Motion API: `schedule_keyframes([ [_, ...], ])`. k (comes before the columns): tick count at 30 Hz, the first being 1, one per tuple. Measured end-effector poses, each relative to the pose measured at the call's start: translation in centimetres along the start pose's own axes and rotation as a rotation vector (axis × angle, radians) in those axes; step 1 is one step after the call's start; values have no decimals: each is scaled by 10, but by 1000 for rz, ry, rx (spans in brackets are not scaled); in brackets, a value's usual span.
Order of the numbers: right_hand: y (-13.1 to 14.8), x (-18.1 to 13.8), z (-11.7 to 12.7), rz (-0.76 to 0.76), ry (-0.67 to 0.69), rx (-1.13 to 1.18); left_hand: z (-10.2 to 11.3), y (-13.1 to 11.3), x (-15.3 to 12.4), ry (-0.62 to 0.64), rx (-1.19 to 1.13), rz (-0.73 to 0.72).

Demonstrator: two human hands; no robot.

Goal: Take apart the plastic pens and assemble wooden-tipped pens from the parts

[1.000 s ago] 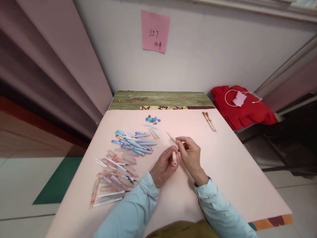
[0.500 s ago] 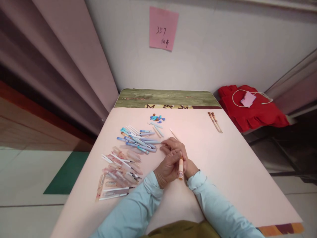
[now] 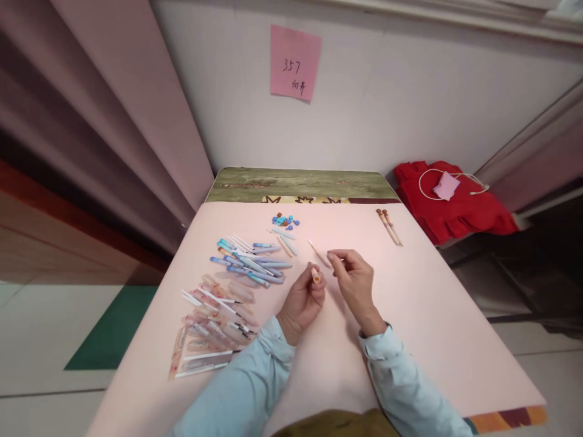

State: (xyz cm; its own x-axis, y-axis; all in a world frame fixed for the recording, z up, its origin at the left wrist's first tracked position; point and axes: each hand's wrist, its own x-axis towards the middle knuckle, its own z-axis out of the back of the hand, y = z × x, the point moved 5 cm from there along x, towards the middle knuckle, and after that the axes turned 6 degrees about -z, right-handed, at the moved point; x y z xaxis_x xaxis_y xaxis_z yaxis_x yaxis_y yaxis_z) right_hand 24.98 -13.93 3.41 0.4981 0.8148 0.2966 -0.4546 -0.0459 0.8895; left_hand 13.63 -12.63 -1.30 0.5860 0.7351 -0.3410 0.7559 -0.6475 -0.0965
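My left hand (image 3: 304,298) is closed around a peach-coloured pen barrel (image 3: 316,276), whose round open end points toward me. To its right, my right hand (image 3: 353,280) is raised over the table with thumb and forefinger pinched together; whether anything small is between them cannot be made out. Just left of those fingertips a slim pale pen piece (image 3: 319,254) lies slantwise on the table. Left of my hands is a pile of blue pen barrels (image 3: 257,262). Nearer to me lie clear-pink barrels (image 3: 214,315) with white refills (image 3: 207,353) among them.
Small blue and brown caps (image 3: 285,221) are gathered at the back of the pink-covered table (image 3: 423,340). Two pens with brown tops (image 3: 389,227) lie at the far right. Beyond the right edge is a red cloth (image 3: 410,194) with a white cable (image 3: 421,185).
My hands were together around the peach barrel and are now apart. The right hand has moved right, off it; the left has turned the barrel and shifted slightly forward.
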Motion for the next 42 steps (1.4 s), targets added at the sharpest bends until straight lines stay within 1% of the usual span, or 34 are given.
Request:
schedule_keyframes([
  [2,19,-1,18,46,-47,48,5,-5,8,-82,-85,-54],
  [5,50,-9,30,265,-86,-8,11,-7,16,-121,-101,-86],
  [7,63,-16,28,428,-77,-83,16,-7,19,-118,-97,-94],
  [9,66,-21,22,546,-58,-167,19,-5,21,-99,-94,-104],
  [12,61,-25,14,628,-49,-298,22,-4,22,-73,-84,-126],
  [15,56,-25,12,654,-62,-378,21,-3,22,-91,-79,-132],
  [18,54,-25,12,664,-61,-410,19,-3,20,-107,-74,-131],
  [21,51,-25,10,659,-24,-449,17,-3,19,-110,-66,-136],
  [24,49,-26,10,635,-24,-478,18,-4,20,-110,-39,-144],
  [29,49,-27,10,637,-20,-452,20,-3,20,-109,-25,-144],
  [34,49,-26,10,650,-29,-503,18,-4,19,-107,-31,-156],
  [38,51,-27,9,670,-28,-472,19,-3,20,-114,-42,-153],
  [42,53,-24,14,617,-21,-394,19,-4,20,-106,-47,-161],
])
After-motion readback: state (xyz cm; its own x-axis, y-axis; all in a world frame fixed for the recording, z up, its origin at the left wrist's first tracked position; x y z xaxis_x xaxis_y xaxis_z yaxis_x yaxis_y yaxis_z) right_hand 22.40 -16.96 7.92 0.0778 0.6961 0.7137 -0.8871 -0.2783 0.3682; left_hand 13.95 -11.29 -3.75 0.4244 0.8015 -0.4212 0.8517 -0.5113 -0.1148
